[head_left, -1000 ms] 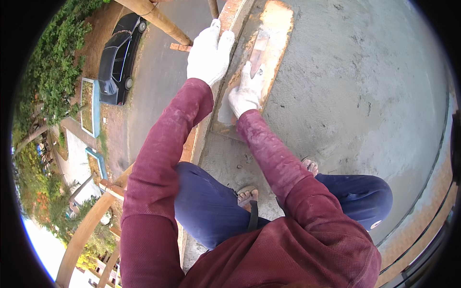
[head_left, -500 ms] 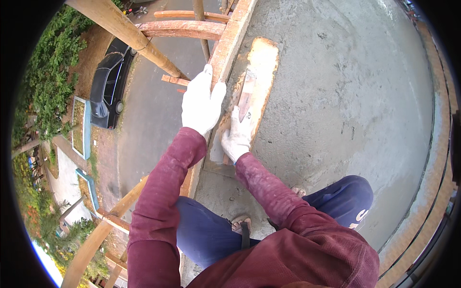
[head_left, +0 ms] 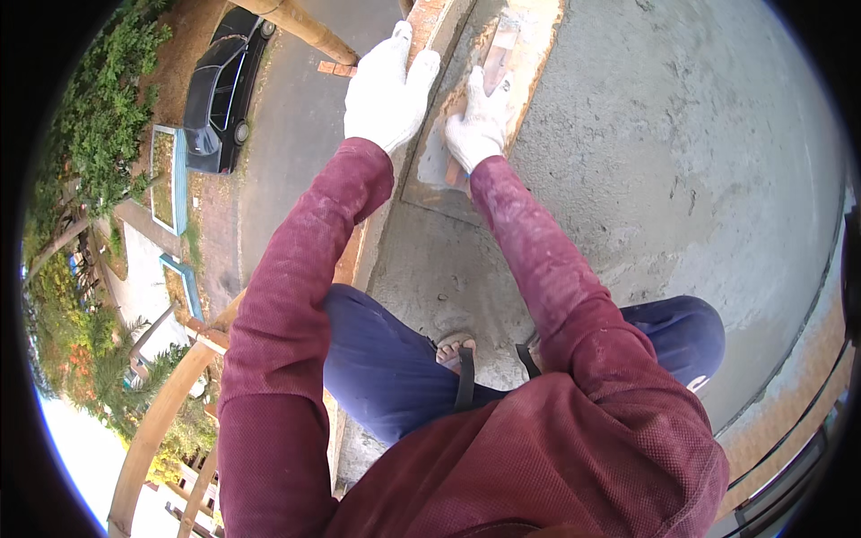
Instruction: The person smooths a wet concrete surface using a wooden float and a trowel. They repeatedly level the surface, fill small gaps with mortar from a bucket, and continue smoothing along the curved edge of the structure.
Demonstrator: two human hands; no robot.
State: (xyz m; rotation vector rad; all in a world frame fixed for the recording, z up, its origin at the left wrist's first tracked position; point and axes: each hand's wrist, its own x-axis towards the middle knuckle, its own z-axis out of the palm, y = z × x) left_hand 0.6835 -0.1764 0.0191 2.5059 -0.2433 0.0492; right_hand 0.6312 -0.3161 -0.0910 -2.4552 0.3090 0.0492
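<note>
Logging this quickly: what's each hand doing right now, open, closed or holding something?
Left hand: at the wooden edge board; gripping or just resting, cannot be told.
Right hand: closed, holding the wooden float.

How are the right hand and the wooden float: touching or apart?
Touching. The head view shows the right hand gripping the handle of the wooden float, thumb against its side.

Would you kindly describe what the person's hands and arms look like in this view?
The left hand and right hand wear white gloves, the right one with a small dark mark. Long maroon sleeves of textured fabric run down to the gloves, with pale dusty smudges, plainest on the right one.
</note>
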